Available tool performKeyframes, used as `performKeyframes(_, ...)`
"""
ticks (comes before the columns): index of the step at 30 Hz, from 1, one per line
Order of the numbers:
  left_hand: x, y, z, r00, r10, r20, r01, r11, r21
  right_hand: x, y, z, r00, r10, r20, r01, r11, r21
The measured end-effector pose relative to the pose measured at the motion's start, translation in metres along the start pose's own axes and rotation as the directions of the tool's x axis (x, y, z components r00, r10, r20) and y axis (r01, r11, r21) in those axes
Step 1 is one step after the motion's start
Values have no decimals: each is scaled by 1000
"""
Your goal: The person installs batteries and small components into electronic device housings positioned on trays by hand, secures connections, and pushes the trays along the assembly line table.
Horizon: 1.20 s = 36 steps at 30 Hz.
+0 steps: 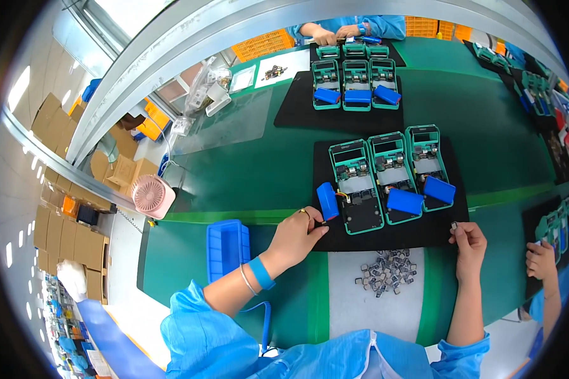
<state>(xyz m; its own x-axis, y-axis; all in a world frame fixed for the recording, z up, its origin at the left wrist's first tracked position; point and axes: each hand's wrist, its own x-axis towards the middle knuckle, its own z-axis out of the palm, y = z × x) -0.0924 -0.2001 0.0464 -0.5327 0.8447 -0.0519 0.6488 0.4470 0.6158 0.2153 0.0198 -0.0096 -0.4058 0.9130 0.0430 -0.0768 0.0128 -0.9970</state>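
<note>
My left hand [295,239] is closed in a pinch at the lower end of a blue battery pack [327,201], which lies tilted beside the left teal device housing [355,186]. What its fingertips hold is too small to make out. Colored wires run between that pack and the housing. Raised at the mat's right front edge, my right hand [470,245] pinches a small silvery part [453,225]. The middle housing [392,174] and the right housing [427,165] lie open, circuit parts showing, each with a blue battery pack on its lower half.
Small metallic parts [389,273] lie piled on a grey sheet [344,309] near me. An empty blue bin [227,249] and a pink fan [152,196] stand at left. Across the bench, a co-worker's hands [335,33] work over more housings; another person's hand [540,260] is at right.
</note>
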Motion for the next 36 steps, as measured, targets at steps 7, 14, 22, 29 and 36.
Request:
performKeyframes(7, 5, 4, 0, 994, 75, 85, -74, 997, -13, -3, -1, -6, 1000, 11, 14, -11, 1000, -17)
performKeyframes(14, 58, -4, -71, 944, -249, 217, 296, 341, -892, 3, 3, -3, 1000, 16, 3, -16, 1000, -14)
performKeyframes(22, 183, -83, -97, 938, -341, -67, 88, 420, -903, 4, 4, -5, 999, 19, -28, -19, 1000, -3)
performKeyframes(29, 295, -138, -49, 915, -403, -23, 25, 114, -993, -11, 9, -12, 993, 32, -110, -35, 999, -32)
performKeyframes(36, 329, -186, -41, 955, -228, -191, -85, 406, -910, -11, 22, -12, 992, 19, -121, -30, 996, -86)
